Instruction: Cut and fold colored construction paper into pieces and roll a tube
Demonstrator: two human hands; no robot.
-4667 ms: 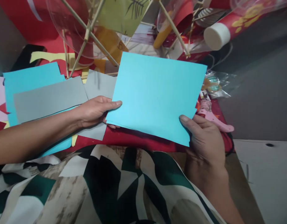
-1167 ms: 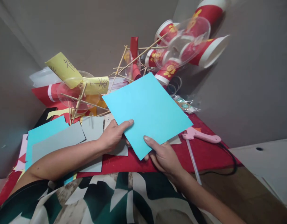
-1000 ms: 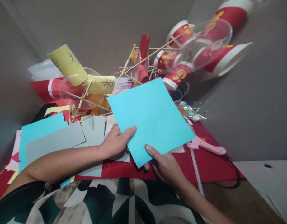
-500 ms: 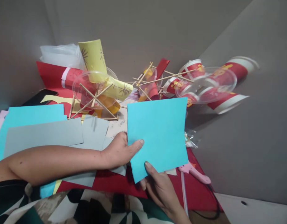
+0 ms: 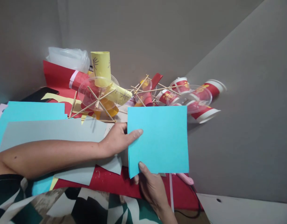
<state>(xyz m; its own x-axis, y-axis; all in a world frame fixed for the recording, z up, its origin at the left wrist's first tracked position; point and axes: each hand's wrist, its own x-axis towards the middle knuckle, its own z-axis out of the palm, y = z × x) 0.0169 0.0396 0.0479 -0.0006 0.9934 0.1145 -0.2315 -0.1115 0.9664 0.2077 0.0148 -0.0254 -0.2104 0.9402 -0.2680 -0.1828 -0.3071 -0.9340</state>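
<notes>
Nearest, one patterned garment (image 5: 101,205) spans the left and middle. To its right, one black cord (image 5: 189,217) curves past the edge of one red cloth (image 5: 108,183). The right hand (image 5: 151,185) pinches the near edge of the turquoise sheets (image 5: 158,140), thumb on the face, other fingers mostly hidden behind. Just beyond its wrist, one clear rod (image 5: 171,193) and one pink handle (image 5: 186,178) show past that edge. The left hand (image 5: 116,140) grasps the sheets' left edge the same way, thumb in front. The sheets, at least two by their doubled left edge, are held up, face toward the wearer, at the middle of the scene, in front of the things farther back.

On the left, around the left forearm, lie at least three pieces of grey paper (image 5: 40,130); blue paper (image 5: 36,110) shows on its near and far sides, in how many sheets I cannot tell. Farther left lies one black flat object (image 5: 39,94). Beyond stand two stick frames, left (image 5: 96,101) and middle (image 5: 143,90). The left one has two marked yellow paper tubes (image 5: 101,67) by it; far right are at least four red-and-white cups (image 5: 205,114).
</notes>
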